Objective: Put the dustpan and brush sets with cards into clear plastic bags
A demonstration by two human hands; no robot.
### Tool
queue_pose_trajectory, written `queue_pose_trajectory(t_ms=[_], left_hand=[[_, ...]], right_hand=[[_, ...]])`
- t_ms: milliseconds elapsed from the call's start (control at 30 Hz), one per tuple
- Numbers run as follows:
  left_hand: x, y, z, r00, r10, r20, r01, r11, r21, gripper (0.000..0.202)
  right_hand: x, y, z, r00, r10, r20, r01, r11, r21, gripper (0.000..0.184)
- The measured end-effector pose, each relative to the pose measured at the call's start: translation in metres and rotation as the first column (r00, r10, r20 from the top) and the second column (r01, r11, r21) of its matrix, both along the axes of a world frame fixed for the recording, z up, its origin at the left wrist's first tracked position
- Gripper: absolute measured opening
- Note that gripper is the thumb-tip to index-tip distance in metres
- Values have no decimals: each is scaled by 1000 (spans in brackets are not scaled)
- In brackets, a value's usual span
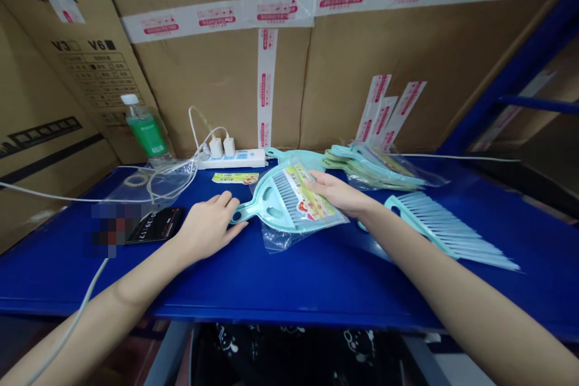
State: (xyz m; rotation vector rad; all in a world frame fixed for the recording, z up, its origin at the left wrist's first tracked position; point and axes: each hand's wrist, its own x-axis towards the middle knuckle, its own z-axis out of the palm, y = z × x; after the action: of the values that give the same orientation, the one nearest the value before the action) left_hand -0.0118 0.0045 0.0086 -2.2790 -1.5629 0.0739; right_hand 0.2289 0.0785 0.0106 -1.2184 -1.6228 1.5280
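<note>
My right hand (pixel 337 193) lies flat across a teal dustpan (pixel 275 208) sealed in a clear plastic bag (pixel 278 238), the grip open and wrapped around nothing, with the fingers on a yellow printed card (pixel 312 202) inside the bag. A teal-handled brush (pixel 284 199) sits in the dustpan, half hidden by that card. My left hand (pixel 208 229) rests on the blue bench (pixel 289 289), its grip loosely curled and empty, fingertips right by the dustpan's handle, though I can't quite tell if they touch it. To the right lies a loose teal brush (pixel 443 232) — its handle end is cut off behind my right forearm. Beyond it is a stack of bagged dustpans (pixel 375 169), too overlapped to count. Farther left are a power strip (pixel 233 160) with two white plugs, a green-labelled bottle (pixel 145 132) and a black phone (pixel 156 224) — partly blurred out.
</note>
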Motion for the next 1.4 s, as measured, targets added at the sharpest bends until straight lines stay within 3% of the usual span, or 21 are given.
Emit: queue_pose_trajectory(t_ms=[100, 233, 333, 433, 500, 633, 700, 800, 1000, 1167, 1267, 1400], left_hand=[[3, -1, 0, 1000, 24, -6, -24, 999, -43, 30], [3, 0, -1, 998, 55, 10, -54, 996, -71, 32], [2, 0, -1, 998, 62, 4, -61, 993, -96, 33], [2, -1, 0, 996, 86, -4, -86, 992, -91, 35], [2, -1, 1, 996, 89, -4, -89, 993, -83, 36], [3, -1, 2, 996, 89, -2, -89, 994, -67, 36], [3, -1, 2, 996, 94, -2, -94, 994, -59, 35], [4, -3, 4, 993, 119, 5, -118, 992, -43, 35], [4, -3, 6, 987, 158, 35, -158, 987, 2, 37], [1, -2, 5, 981, 116, 152, -131, 987, 89, 38], [1, -3, 6, 974, 121, 193, -152, 976, 156, 43], [3, -3, 9, 971, 168, 173, -190, 974, 120, 48]], right_hand=[[6, 6, -6, 978, 28, 205, -67, 980, 187, 39], [10, 8, -12, 856, -86, 509, -170, 884, 436, 67], [8, -1, -11, 756, -83, 649, -307, 831, 464, 71], [4, -14, -6, 680, -21, 733, -419, 809, 413, 61], [3, -20, -4, 669, -28, 743, -452, 778, 436, 65], [4, -24, -6, 668, -37, 743, -509, 706, 492, 95], [4, -22, -9, 671, -41, 740, -536, 662, 523, 99], [3, -19, -13, 672, -91, 735, -545, 612, 573, 94], [-6, -18, -6, 641, -239, 730, -547, 524, 652, 54], [-5, -20, 7, 665, -252, 703, -545, 480, 688, 48], [4, -17, 15, 695, -304, 651, -481, 476, 736, 50], [25, -5, 24, 709, -454, 540, -301, 497, 814, 49]])
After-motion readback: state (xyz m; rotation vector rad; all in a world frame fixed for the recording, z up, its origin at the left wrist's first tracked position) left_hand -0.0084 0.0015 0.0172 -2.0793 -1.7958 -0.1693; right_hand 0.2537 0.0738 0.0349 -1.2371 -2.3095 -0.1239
